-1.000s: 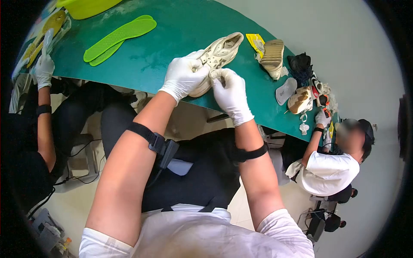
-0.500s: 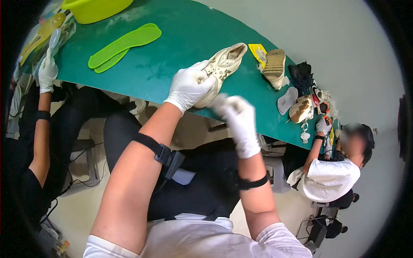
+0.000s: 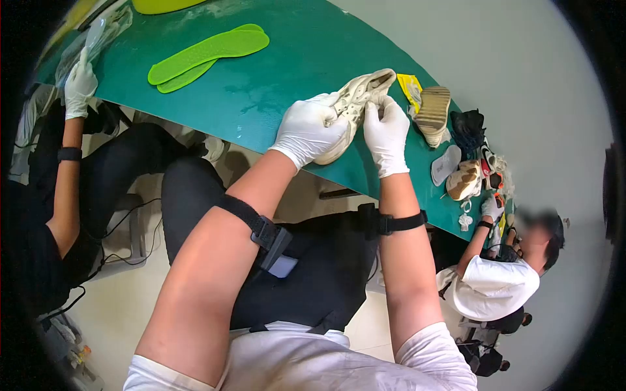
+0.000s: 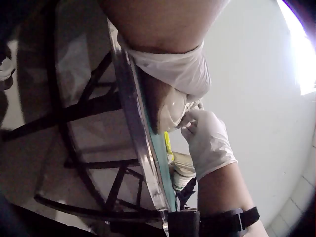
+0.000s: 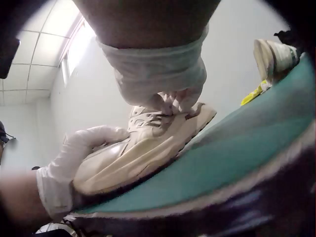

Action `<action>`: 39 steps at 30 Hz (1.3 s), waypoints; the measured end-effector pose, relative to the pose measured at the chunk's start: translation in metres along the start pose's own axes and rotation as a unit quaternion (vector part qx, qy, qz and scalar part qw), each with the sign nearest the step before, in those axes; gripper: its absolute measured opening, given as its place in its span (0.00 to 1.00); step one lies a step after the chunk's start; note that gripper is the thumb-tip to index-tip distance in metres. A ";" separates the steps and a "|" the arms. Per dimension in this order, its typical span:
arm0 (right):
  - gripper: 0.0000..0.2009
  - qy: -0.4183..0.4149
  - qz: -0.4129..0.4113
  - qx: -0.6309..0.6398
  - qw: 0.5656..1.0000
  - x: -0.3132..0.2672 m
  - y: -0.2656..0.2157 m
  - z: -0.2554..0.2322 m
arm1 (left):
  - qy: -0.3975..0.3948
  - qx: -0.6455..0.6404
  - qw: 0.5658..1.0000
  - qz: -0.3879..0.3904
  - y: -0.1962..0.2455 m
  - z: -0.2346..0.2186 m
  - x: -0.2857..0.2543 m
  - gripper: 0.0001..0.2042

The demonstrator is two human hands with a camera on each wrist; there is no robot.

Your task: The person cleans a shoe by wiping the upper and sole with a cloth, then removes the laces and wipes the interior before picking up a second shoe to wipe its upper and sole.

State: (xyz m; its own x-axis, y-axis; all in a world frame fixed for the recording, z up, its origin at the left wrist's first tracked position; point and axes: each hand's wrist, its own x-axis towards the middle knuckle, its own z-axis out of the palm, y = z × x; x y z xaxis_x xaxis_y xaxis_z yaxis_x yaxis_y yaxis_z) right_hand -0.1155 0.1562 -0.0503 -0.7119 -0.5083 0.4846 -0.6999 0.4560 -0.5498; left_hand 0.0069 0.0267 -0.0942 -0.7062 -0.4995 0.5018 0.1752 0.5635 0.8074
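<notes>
An off-white sneaker point(image 3: 351, 104) is held tilted at the near edge of the green table point(image 3: 293, 45), its toe toward me and its opening facing away. My gloved left hand point(image 3: 308, 130) grips the front part, with the thumb over the upper. The gloved right hand point(image 3: 389, 133) has its fingers bunched against the upper by the opening. In the right wrist view those fingertips pinch a small crumpled whitish wad on the sneaker point(image 5: 133, 163), just above the eyelets. Part of the wad is hidden by the glove.
Bright green insoles point(image 3: 208, 55) lie at the left, near a yellow-green basin point(image 3: 166, 5). On the right are a yellow packet point(image 3: 409, 90), another shoe sole-up point(image 3: 433, 116), a grey insole point(image 3: 445, 165) and more shoes. People sit on both sides.
My right hand lifted off the sneaker's front half a second ago and now touches it higher up, near the opening. The left hand keeps its grip.
</notes>
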 end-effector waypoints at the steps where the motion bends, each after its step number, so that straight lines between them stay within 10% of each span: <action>1: 0.09 -0.004 0.006 0.000 1.000 -0.011 -0.003 -0.002 | 0.004 -0.009 1.000 -0.005 -0.001 0.001 -0.003 0.14; 18: 0.06 -0.195 -0.159 0.029 0.968 -0.133 -0.057 -0.005 | 0.015 -0.010 1.000 0.017 -0.013 0.009 -0.004 0.18; 24: 0.04 -0.217 0.169 0.305 0.912 -0.092 -0.051 -0.050 | 0.016 -0.005 1.000 0.004 -0.010 0.008 -0.004 0.19; 31: 0.06 0.002 0.111 0.198 0.974 0.009 0.039 -0.049 | -0.012 -0.040 0.999 0.006 0.002 -0.004 -0.002 0.16; 34: 0.08 -0.012 0.095 -0.014 0.995 0.025 0.050 -0.024 | -0.025 -0.058 0.998 -0.009 0.002 -0.005 0.000 0.15; 39: 0.08 0.043 0.034 0.003 0.998 -0.005 0.033 0.005 | -0.037 -0.034 0.998 -0.036 0.003 -0.005 0.000 0.15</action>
State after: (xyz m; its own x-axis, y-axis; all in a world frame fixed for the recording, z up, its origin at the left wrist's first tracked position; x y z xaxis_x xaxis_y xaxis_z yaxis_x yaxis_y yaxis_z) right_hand -0.1351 0.1702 -0.0745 -0.7608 -0.4108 0.5023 -0.6489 0.4827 -0.5881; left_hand 0.0107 0.0248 -0.0901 -0.7665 -0.4861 0.4198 0.1663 0.4812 0.8607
